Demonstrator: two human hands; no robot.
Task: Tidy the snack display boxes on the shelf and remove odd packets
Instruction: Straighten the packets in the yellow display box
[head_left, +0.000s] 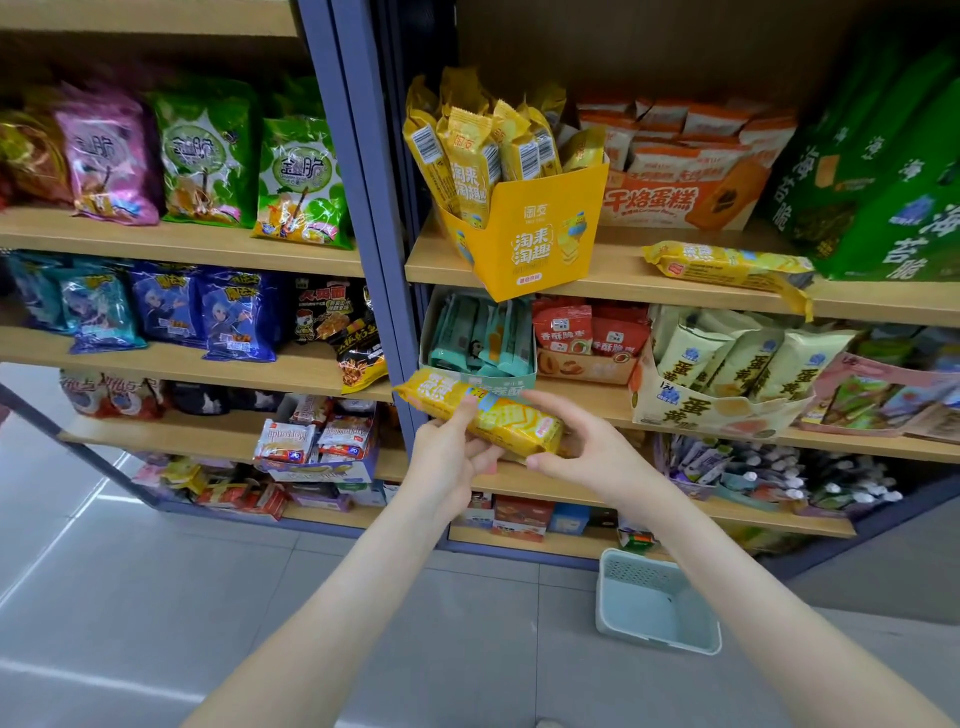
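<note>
One yellow cracker packet (498, 418) is held level in both hands, near the viewer, in front of the right-hand bay and just below the teal display box (524, 378). The left hand (451, 460) grips its middle from beneath, fingers curled under and the forefinger laid over the top. The right hand (589, 452) pinches its right end loosely, thumb at the near edge and fingers stretched over the far edge. A second yellow cracker packet (727, 265) of the same kind lies flat and alone on the upper shelf board (613, 275), right of the yellow display box (524, 239). That box stands turned corner-forward, its front corner hanging past the board's edge, with at least six slim yellow packets upright in it. Behind the loose packet sits one orange cake box (675, 202). The shelf below carries three display boxes side by side: the teal one, a low orange box (587, 369) with two red packets showing, and a cream box (675, 410) holding about four cream packets. One pale blue basket (644, 574) stands on the floor, near right. In the left bay, far left, one pink bag (109, 156) stands beside two green bags (202, 150).
</note>
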